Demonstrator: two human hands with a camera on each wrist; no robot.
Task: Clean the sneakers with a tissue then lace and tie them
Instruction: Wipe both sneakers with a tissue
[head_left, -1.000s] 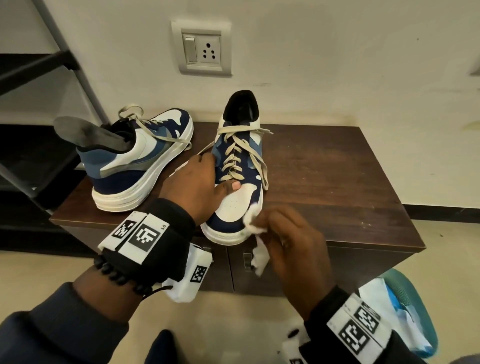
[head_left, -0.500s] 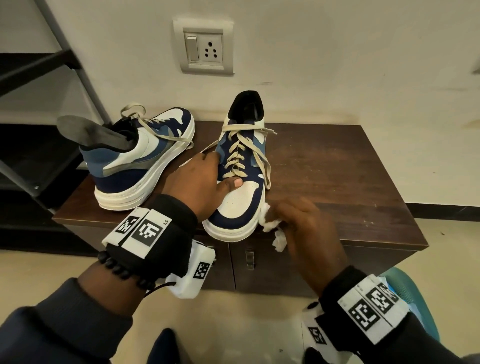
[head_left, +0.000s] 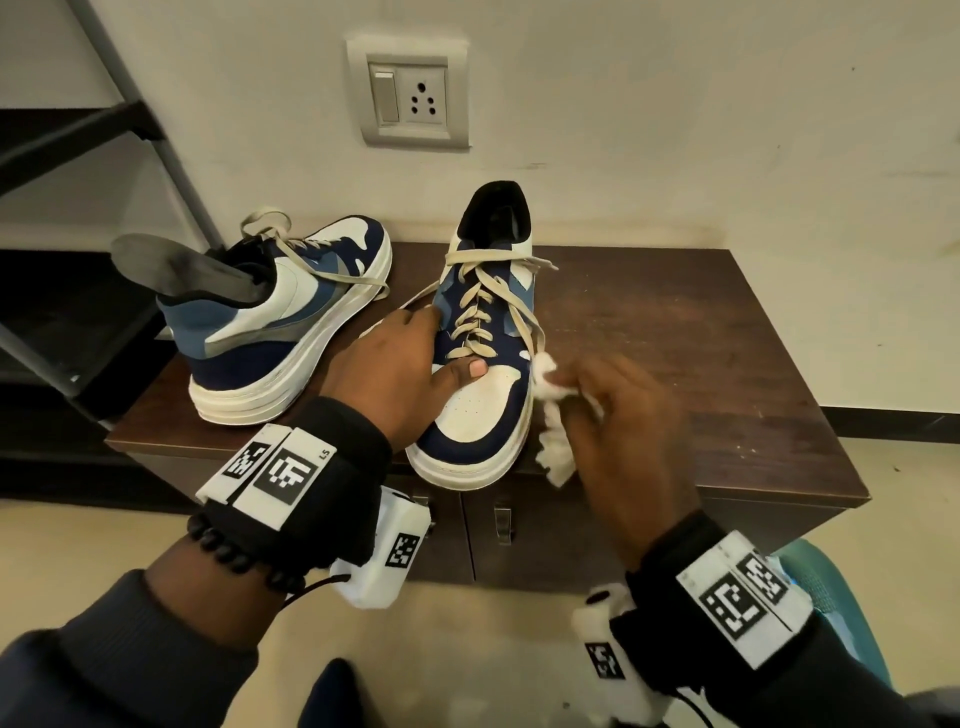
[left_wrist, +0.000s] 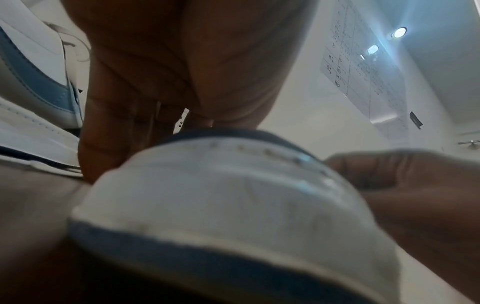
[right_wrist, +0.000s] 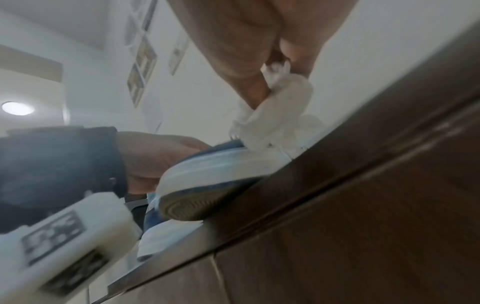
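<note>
Wiping near sneaker (head_left: 480, 364) on table (head_left: 675, 332).
L hand (head_left: 387, 371) grips its toe side, thumb on top; R hand (head_left: 621, 415) pinches crumpled tissue (head_left: 550, 384) vs its right side. 2nd sneaker (head_left: 280, 322) at left.

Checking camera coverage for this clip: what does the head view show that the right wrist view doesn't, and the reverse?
Only the head view shows the second sneaker with its insole sticking out, the laces and the wall socket. Only the right wrist view shows the near sneaker's sole tread overhanging the cabinet edge. Both show the right hand pinching the tissue against the near sneaker, and the left hand holding it.
</note>
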